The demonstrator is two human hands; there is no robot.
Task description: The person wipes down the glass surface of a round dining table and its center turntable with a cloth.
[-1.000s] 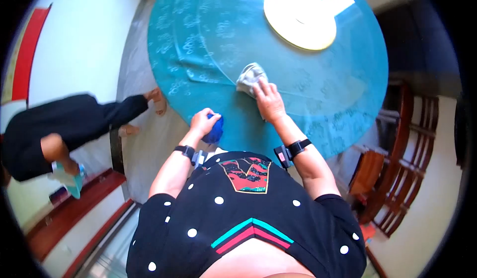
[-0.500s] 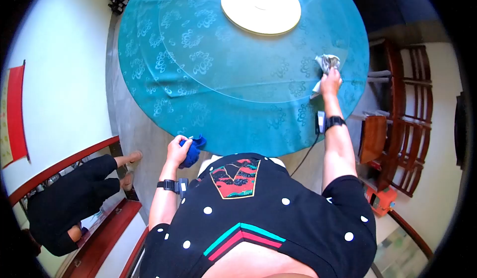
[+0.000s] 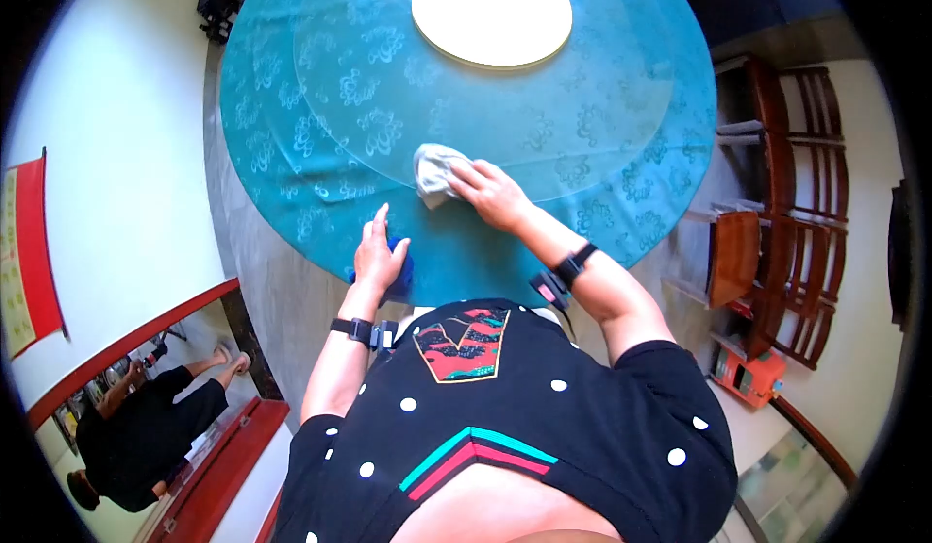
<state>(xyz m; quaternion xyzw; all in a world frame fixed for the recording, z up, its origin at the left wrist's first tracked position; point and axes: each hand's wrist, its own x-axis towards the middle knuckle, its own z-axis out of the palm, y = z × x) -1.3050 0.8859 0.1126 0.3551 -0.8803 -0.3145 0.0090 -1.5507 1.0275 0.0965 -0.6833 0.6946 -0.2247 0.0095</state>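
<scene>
Right hand [image 3: 495,194]: fingers partly curled, closed on a crumpled grey-white cloth [image 3: 435,174]. Cloth lies on the near part of the table, about at the near rim of a clear round glass sheet [image 3: 466,121] that covers a round table with a teal patterned fabric cover [image 3: 277,179]. Left hand [image 3: 382,252]: at the near left edge, fingers extended, thumb apart; a bunched blue cloth [image 3: 403,276] shows beneath and beside the palm. Whether it is gripped: cannot tell.

Risks (judgement):
- Grey-white cloth could catch on the glass rim if dragged across it, and pull out of the fingers.
- Teal cover is creased to the left of that cloth; sideways pressure beyond the glass could ruck it further.
- Blue cloth sits at the table edge; with a loose hold it could drop to the floor.
- Small dark box on the right wrist [image 3: 549,290] could knock the table edge if the forearm lowers.

Writing: red hanging scroll with a yellow panel [image 3: 37,252], far left wall, bears marks, too small to read. Pink patch on the wrist box: no legible text. Orange box [image 3: 748,376], right: no brand readable.
</scene>
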